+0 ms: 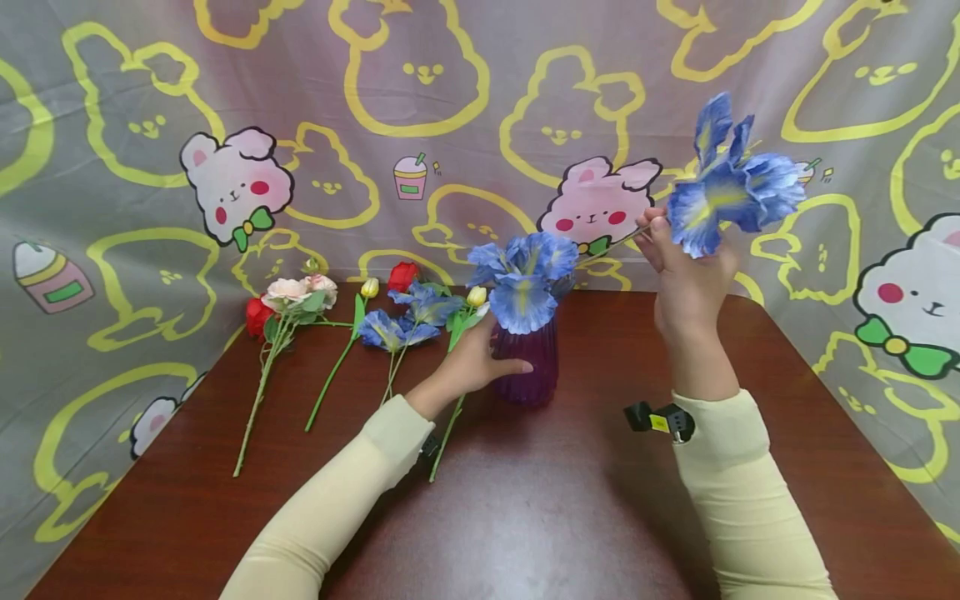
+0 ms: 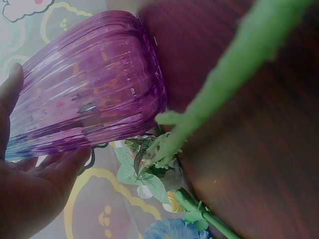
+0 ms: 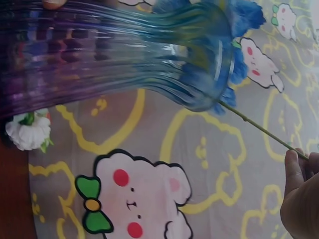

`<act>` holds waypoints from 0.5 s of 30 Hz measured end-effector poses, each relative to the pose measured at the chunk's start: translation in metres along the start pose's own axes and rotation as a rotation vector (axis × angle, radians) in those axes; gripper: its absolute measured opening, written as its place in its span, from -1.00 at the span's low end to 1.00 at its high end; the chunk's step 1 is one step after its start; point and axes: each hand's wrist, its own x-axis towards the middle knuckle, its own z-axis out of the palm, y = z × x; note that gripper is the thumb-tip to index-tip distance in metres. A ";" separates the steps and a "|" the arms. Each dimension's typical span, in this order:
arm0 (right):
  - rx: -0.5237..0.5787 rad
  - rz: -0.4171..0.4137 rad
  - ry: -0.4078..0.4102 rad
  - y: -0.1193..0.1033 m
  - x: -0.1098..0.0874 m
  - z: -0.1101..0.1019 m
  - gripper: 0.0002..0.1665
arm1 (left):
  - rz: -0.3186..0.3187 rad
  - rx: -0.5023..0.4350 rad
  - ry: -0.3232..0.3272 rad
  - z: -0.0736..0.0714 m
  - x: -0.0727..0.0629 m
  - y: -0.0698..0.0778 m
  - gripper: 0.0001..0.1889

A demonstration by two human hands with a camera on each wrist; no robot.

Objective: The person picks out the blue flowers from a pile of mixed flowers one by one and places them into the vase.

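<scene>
My left hand holds a ribbed glass vase, purple below and blue at the mouth, its thumb across the front. In the left wrist view, its fingers curve along the vase's side. A blue iris with yellow centres covers the vase's mouth in the head view. Higher up on the right, my right hand pinches the thin stem of another blue iris. In the right wrist view, this stem slants from the fingertips to the vase's rim, overlapping it there.
On the brown table, left of the vase, lie pale pink roses, red flowers, yellow-white tulips and blue irises. A green tulip stem passes under the left forearm. A patterned curtain hangs behind.
</scene>
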 end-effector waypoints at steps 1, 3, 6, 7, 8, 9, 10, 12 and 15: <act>0.002 0.011 -0.007 0.002 0.000 0.000 -0.61 | 0.002 0.003 0.001 0.000 0.000 0.000 0.04; -0.013 0.032 -0.024 0.007 -0.002 0.001 -0.63 | 0.004 0.003 0.000 0.000 0.000 -0.001 0.04; -0.034 0.056 -0.053 0.015 -0.005 0.001 -0.68 | 0.008 -0.001 0.001 0.000 0.000 -0.001 0.03; -0.045 0.060 -0.067 0.018 -0.006 0.001 -0.69 | 0.008 -0.002 0.001 0.001 0.000 -0.001 0.03; -0.059 0.064 -0.079 0.021 -0.006 0.000 -0.70 | 0.009 -0.004 0.000 0.001 0.000 -0.001 0.03; -0.059 0.071 -0.089 0.024 -0.007 0.000 -0.70 | 0.010 -0.005 0.001 0.001 0.000 -0.001 0.03; -0.066 0.074 -0.096 0.027 -0.007 0.000 -0.71 | 0.010 -0.006 0.001 0.001 0.000 -0.001 0.03; -0.084 0.081 -0.112 0.032 -0.007 0.000 -0.73 | 0.007 -0.006 -0.002 0.001 0.000 -0.001 0.04; -0.125 0.100 -0.133 0.037 -0.007 0.001 -0.76 | 0.002 0.002 -0.004 0.001 0.000 -0.001 0.04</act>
